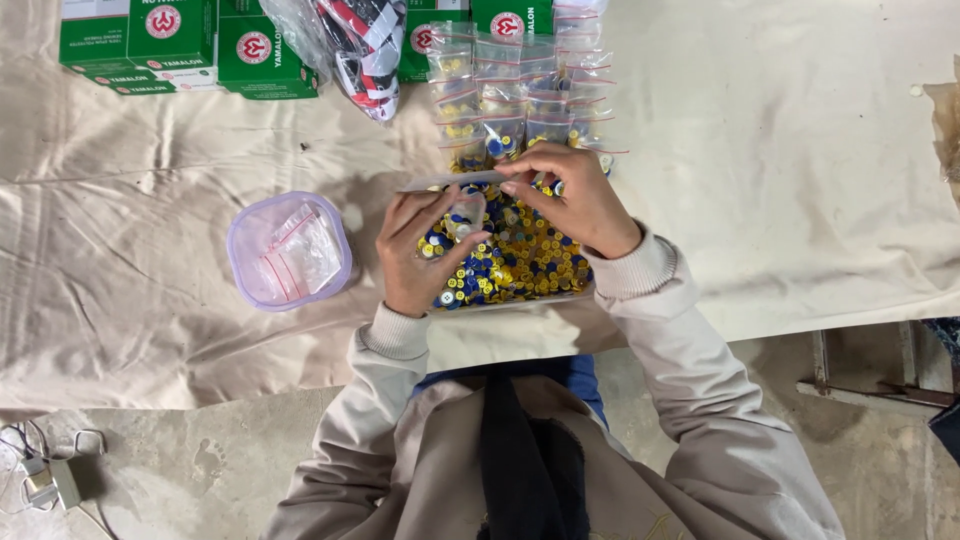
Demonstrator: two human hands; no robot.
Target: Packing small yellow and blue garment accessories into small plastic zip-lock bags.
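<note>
1. Pale, creased cloth (780, 150) covers the bench in front of us, stained at the far right edge; below it we see a bare concrete floor (200, 470), with a small charger and its cord (45, 480) lying at the lower left.
2. We work over a shallow tray (520, 296) heaped with small blue and yellow caps (530, 255), set right at the near edge of the bench so both hands reach it without stretching.
3. Our left hand (420, 255) is closed around a small clear zip bag (465, 215), holding it upright over the tray with its mouth towards the other hand; a few caps rest against the palm.
4. Our right hand (575, 195) is pinched at that bag's mouth, fingertips together on its upper edge. We cannot tell whether a cap sits between them.
5. Holding the bag above the tray means, as we judge it, that anything dropped falls back among the caps.
6. Filled bags with red seal strips (520, 90) lie in overlapping rows just beyond the tray.
7. A lilac plastic tub (290, 250) of empty zip bags stands to our left, near the left hand.
8. Green cartons (170, 45) and a clear sack with red, black and white contents (350, 40) line the far edge.
</note>
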